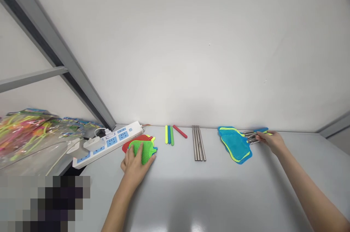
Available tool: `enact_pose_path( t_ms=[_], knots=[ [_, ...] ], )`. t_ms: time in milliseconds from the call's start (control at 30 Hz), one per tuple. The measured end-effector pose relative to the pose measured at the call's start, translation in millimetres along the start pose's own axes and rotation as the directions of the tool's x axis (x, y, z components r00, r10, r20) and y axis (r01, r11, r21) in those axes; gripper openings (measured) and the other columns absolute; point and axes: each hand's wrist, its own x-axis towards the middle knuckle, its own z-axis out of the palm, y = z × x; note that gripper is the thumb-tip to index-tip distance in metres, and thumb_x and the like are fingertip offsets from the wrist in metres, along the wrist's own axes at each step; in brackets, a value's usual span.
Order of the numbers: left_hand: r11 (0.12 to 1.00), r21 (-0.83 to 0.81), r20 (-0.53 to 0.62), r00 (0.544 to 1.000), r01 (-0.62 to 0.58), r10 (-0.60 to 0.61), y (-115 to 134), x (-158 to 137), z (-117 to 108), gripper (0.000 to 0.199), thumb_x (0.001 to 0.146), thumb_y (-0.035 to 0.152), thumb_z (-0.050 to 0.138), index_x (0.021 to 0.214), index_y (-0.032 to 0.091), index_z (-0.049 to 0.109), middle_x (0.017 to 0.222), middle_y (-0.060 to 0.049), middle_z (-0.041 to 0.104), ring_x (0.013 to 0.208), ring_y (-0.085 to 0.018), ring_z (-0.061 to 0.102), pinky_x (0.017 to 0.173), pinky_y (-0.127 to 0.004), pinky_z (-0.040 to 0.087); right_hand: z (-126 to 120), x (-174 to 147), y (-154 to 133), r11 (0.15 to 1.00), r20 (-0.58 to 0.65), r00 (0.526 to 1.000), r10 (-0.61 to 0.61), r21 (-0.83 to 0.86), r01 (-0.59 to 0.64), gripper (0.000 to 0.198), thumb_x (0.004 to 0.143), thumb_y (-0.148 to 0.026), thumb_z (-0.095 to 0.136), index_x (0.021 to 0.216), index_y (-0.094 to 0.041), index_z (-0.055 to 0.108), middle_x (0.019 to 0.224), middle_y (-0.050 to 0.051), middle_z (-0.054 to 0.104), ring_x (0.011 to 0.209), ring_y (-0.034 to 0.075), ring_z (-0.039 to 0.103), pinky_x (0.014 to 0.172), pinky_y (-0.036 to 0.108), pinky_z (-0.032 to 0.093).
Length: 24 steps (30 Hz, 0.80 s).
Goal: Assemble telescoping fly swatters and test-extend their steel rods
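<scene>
My left hand [136,163] rests with spread fingers on a stack of loose fly swatter heads. The top one is a green perforated swatter head [146,148]; a red swatter head [133,140] sticks out behind it, with yellow and blue edges showing. At the right, my right hand [270,141] is closed on the handle end of several assembled fly swatters [235,145], which have blue and yellow-edged heads, metal rods and coloured grips. My fingers partly hide those grips.
Yellow, blue, green and red handle grips [169,135] lie in the middle, beside several metal tubes [199,144]. A white power strip [109,144] with plugs stands at left. Bagged colourful items [32,130] lie beyond it, near a grey metal frame [60,50]. A white wall backs the grey table [218,192].
</scene>
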Motion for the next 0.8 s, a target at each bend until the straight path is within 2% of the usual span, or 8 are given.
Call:
enact_pose_path(
  t_ms=[133,267,367,433,567,633,700,800],
  knots=[
    [0.999,0.050,-0.046,0.999,0.010,-0.007,0.4,-2.0,2.0,0.066,0.068,0.059,0.038,0.125,0.025,0.034,0.134,-0.015,0.018,0.124,-0.029,0.013,0.092,-0.044,0.019,-4.4,-15.9,-2.5,0.999,0.029,0.999,0.028,0.020,-0.029,0.020,0.066,-0.010,0.062,0.083,-0.014,0.052,0.063,0.002,0.058,0.056,0.013,0.058,0.053,0.022,0.052],
    [0.998,0.033,-0.096,0.994,0.062,-0.058,1.8,-3.6,0.9,0.082,0.059,0.066,0.042,0.127,0.024,0.028,0.136,-0.018,0.009,0.123,-0.034,0.009,0.089,-0.050,0.017,-5.5,-56.0,2.0,0.997,0.124,0.992,0.029,0.061,-0.036,0.012,0.067,-0.017,0.061,0.078,-0.016,0.054,0.063,0.003,0.060,0.057,0.013,0.059,0.055,0.019,0.053],
    [0.999,-0.006,-0.070,0.996,0.054,-0.054,2.7,-4.1,0.1,0.082,0.061,0.064,0.041,0.129,0.021,0.024,0.134,-0.019,0.015,0.121,-0.035,0.016,0.088,-0.051,0.019,3.9,-104.5,11.1,0.993,0.221,0.974,0.054,0.089,-0.075,0.017,0.068,-0.024,0.060,0.082,-0.016,0.057,0.065,0.004,0.062,0.059,0.014,0.060,0.056,0.022,0.053],
    [0.998,-0.022,-0.077,0.996,0.051,-0.053,3.1,-4.1,-0.3,0.077,0.065,0.060,0.040,0.129,0.021,0.025,0.131,-0.018,0.021,0.119,-0.034,0.021,0.088,-0.050,0.020,15.2,-141.0,18.7,0.975,0.349,0.926,0.144,0.112,-0.194,0.021,0.067,-0.027,0.060,0.086,-0.016,0.058,0.067,0.005,0.062,0.058,0.014,0.059,0.056,0.022,0.053],
    [0.998,-0.036,-0.105,0.993,0.053,-0.057,3.7,-4.0,-1.3,0.073,0.066,0.056,0.042,0.128,0.021,0.025,0.128,-0.017,0.024,0.115,-0.034,0.027,0.086,-0.048,0.024,42.5,-199.4,32.7,0.917,0.581,0.766,0.275,0.082,-0.391,0.021,0.071,-0.034,0.057,0.081,-0.016,0.058,0.066,0.003,0.061,0.057,0.012,0.057,0.058,0.023,0.051],
    [0.998,-0.036,-0.101,0.994,0.044,-0.048,4.2,-4.4,-2.2,0.074,0.066,0.056,0.043,0.128,0.022,0.024,0.128,-0.016,0.024,0.116,-0.035,0.026,0.086,-0.048,0.025,54.9,-213.0,36.7,0.907,0.646,0.706,0.291,0.049,-0.419,0.021,0.074,-0.035,0.053,0.080,-0.016,0.057,0.065,0.003,0.060,0.055,0.011,0.056,0.058,0.023,0.049],
    [0.998,-0.041,-0.083,0.995,0.043,-0.046,4.7,-4.9,-3.1,0.075,0.065,0.056,0.044,0.129,0.023,0.023,0.129,-0.016,0.023,0.116,-0.035,0.026,0.086,-0.048,0.026,65.1,-216.2,37.6,0.911,0.688,0.669,0.280,0.030,-0.412,0.023,0.076,-0.037,0.050,0.080,-0.015,0.056,0.066,0.004,0.060,0.055,0.011,0.055,0.057,0.024,0.048],
    [0.998,-0.052,-0.093,0.995,0.038,-0.042,5.2,-5.7,-4.1,0.074,0.066,0.057,0.043,0.129,0.024,0.023,0.129,-0.015,0.022,0.116,-0.034,0.027,0.087,-0.048,0.026,76.9,-210.0,34.3,0.926,0.719,0.645,0.258,0.005,-0.376,0.024,0.076,-0.037,0.049,0.080,-0.014,0.055,0.066,0.004,0.059,0.055,0.011,0.055,0.058,0.025,0.048]
  ],
)
